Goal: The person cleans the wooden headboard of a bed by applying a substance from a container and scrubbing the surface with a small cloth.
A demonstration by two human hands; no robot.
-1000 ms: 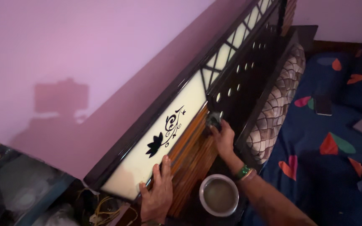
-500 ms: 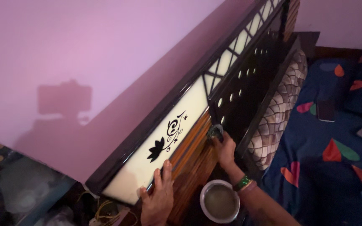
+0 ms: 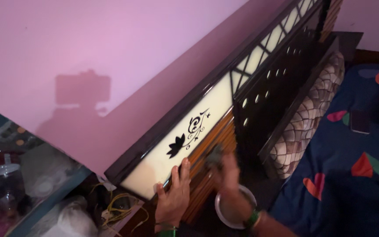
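A: What is the left hand [image 3: 172, 199] doing?

B: It lies flat on the headboard [image 3: 224, 94], fingers [image 3: 184, 169] spread wide against the cream panel [image 3: 185, 140] just below the black flower motif [image 3: 188, 135]. It holds nothing, same as a second ago.

A: And the right hand [image 3: 227, 173]?

B: That one has changed. A second ago it was higher up, at the edge of the dark perforated panel [image 3: 268, 94], gripping a small dark wad, probably a cloth [image 3: 214, 156]. Now it is lower on the ribbed wooden section [image 3: 211, 162] and blurred with motion. The fingers look closed around the cloth, which sits pressed on the wood just right of the left hand.

A: So a wiping stroke?

B: I would judge so: the hand has swept down the wood toward the bowl [image 3: 233, 210].

A: Where is the bowl?

B: On the ledge below the headboard, partly behind the right wrist, which wears a green bangle [image 3: 254, 218].

A: Anything else around?

B: A patterned pillow [image 3: 312, 114] leans against the headboard, and a dark phone [image 3: 359, 121] lies on the blue bedsheet [image 3: 352, 184]. Cables [image 3: 119, 208] tangle at lower left.
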